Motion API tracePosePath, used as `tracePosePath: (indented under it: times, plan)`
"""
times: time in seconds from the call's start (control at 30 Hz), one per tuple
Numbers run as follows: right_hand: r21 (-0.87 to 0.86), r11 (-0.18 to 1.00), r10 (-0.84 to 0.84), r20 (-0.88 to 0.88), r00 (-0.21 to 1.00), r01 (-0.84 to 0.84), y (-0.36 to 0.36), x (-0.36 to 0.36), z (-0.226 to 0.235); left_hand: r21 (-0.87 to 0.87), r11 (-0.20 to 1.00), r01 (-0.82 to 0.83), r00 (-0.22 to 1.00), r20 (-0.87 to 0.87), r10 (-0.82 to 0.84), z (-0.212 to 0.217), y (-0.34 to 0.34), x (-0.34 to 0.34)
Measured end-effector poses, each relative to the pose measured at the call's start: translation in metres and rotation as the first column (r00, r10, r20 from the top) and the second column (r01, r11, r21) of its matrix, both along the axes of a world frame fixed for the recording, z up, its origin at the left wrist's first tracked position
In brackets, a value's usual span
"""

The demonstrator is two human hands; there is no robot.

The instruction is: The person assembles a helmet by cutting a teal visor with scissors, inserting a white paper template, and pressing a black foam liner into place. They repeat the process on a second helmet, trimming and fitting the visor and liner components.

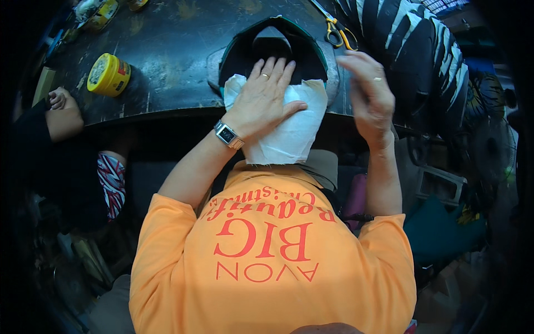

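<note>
- Clearly, the dark table (pixel 172 55) spans the upper part of the view, its near edge bending across in front of the person.
- A pile of black pieces with pale stripes (pixel 411 55) fills the right end of the surface, up toward its far right corner.
- The black hollow piece (pixel 311 62), rimmed in dark green, lies by the middle of the near edge, its opening facing the person.
- A white cloth (pixel 278 136) lies partly in that opening and hangs down past the near edge.
- The left hand (pixel 267 94) is spread flat on the cloth, palm down and gripping nothing, its fingertips reaching into the dark hollow.
- The right hand (pixel 371 92) is raised just right of the hollow piece, slightly blurred, loosely curled and released.
- Another person's hand (pixel 62 106) is by the left end of the near edge, its fingers curled in.
- A yellow tub (pixel 115 77) sits on the left part of the surface, near that hand.
- Scissors (pixel 332 23) with yellow-and-black handles lie toward the far edge, between the hollow piece and the pile.
- A metal watch (pixel 227 134) circles the left wrist.
</note>
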State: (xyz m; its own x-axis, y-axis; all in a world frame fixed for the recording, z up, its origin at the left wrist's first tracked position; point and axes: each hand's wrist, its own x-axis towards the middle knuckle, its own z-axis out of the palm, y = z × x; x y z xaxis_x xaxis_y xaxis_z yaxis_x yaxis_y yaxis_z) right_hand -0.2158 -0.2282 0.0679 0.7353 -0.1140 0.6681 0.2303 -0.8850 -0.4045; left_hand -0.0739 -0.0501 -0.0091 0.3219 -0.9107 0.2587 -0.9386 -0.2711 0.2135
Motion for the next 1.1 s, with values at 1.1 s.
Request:
tracePosePath:
  times: [1.1]
  plan:
    - [-0.338,0.937,-0.259,-0.502,0.825,0.089,-0.008,0.053,-0.018,-0.048,0.973,0.224,0.97,-0.084,-0.228,-0.008,0.014,0.008]
